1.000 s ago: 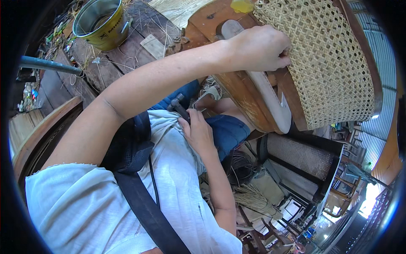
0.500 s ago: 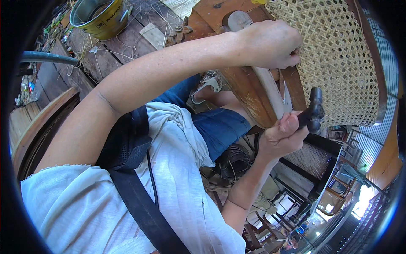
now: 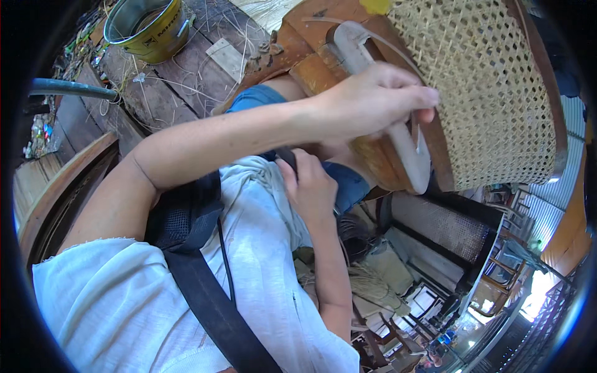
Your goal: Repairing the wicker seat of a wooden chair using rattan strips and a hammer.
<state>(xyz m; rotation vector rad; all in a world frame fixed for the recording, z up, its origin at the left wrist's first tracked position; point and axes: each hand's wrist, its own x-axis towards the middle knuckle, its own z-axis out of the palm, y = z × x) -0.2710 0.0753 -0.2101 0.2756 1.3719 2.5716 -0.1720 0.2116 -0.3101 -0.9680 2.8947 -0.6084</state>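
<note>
My left hand is closed, thumb and fingertips pinched together, over the inner edge of a woven cane panel set in a brown wooden frame. A thin pale cane strip curves along that edge up to these fingers. Low by my lap, my right hand is closed round the dark handle of a hammer; the hammer's head is hidden from view. A pale grey-white wooden armrest lies under and beside my left hand, joined to the brown frame.
A yellow bucket stands on the worn plank floor at upper left, with loose cane strands and a small wood piece nearby. A curved wooden frame is at far left. Another cane-panelled piece of furniture stands at lower right.
My right hand has brought the hammer from beside the cane panel down and left to my lap. My left hand has shifted slightly down and left, and the curved cane strip now shows.
</note>
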